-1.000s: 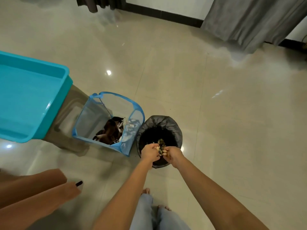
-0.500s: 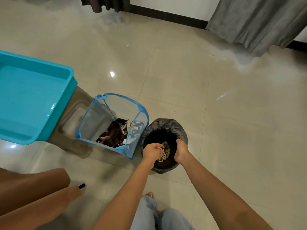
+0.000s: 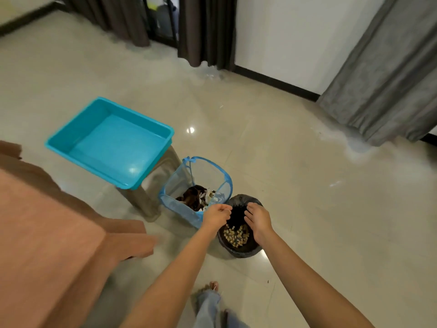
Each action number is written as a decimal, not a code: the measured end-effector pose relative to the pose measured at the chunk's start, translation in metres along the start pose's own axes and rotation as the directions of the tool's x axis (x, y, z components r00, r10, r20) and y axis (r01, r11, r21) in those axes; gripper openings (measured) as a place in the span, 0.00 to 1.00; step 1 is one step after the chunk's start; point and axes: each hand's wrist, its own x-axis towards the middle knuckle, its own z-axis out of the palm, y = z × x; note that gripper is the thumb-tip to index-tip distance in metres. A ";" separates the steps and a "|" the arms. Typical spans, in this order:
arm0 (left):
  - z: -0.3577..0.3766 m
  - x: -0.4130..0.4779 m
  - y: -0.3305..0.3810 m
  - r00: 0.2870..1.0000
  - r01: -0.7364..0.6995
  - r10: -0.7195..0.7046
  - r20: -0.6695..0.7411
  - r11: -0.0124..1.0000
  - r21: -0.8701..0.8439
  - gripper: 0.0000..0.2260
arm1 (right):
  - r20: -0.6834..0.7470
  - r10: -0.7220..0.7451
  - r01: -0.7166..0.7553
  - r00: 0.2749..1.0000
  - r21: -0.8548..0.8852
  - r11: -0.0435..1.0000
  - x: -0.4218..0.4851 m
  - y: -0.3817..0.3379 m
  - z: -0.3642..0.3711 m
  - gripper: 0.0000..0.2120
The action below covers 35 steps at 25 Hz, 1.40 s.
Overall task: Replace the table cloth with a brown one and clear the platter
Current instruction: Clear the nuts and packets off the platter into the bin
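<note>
I see both hands over the bin [image 3: 238,247]: left hand [image 3: 216,215] loosely curled, right hand [image 3: 257,220] open, both empty. Risk: stray nuts [image 3: 236,234] sticking to fingers drop onto floor [image 3: 307,209].

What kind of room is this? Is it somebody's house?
Probably a room in a home. The shiny tiled floor, long grey curtains, a mesh laundry hamper with clothes inside, and a small lined trash bin all suggest it, though I can't tell which room.
</note>
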 end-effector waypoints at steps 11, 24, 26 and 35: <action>-0.186 -0.185 0.006 0.886 -0.270 0.158 -0.435 0.940 -0.210 0.11 | 0.495 -0.105 0.309 0.862 -0.350 0.884 -0.180 0.029 0.193 0.11; -0.517 -0.311 -0.146 0.581 -0.244 -0.194 -0.790 0.885 -0.397 0.06 | 0.721 0.121 0.489 0.682 -0.573 0.657 -0.310 0.210 0.473 0.09; -0.548 -0.316 -0.165 0.551 -0.223 -0.232 -0.801 0.884 -0.410 0.07 | 0.734 0.122 0.532 0.669 -0.587 0.610 -0.310 0.228 0.503 0.11; -0.605 -0.307 -0.205 0.388 -0.027 -0.420 -0.820 0.884 -0.466 0.16 | 0.673 0.075 0.613 0.736 -0.709 0.347 -0.282 0.265 0.578 0.18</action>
